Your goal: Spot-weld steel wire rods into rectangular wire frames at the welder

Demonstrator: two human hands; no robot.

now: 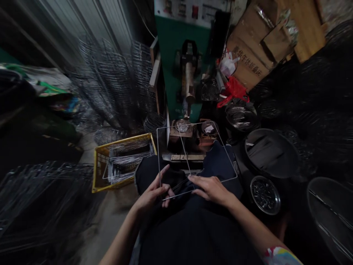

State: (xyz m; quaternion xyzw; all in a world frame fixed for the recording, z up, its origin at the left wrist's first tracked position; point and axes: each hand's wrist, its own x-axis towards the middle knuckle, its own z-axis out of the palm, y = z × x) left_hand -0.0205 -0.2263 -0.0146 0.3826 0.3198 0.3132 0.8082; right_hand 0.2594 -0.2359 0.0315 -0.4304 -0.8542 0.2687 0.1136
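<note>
A rectangular wire frame point(159, 151) with a cross wire point(183, 145) is held above my lap, its far side over the machine's small work plates. My left hand point(156, 191) grips the frame's near left corner, thumb closed on the wire and index finger stretched forward. My right hand point(211, 188) pinches the near end of the cross wire where it meets the frame's near side. Whether the two wires are joined there I cannot tell. Ahead stands a green machine point(171, 70) with a metal ram point(189, 86) above a round plate of small bits point(182, 127).
To the left is a yellow crate point(95, 173) of wire frames. Stacked wire racks point(110, 81) stand behind it. On the right are a dark pan of rods point(271, 152), a bowl of small metal pieces point(264, 195), a red bag point(234, 90) and a cardboard box point(248, 51).
</note>
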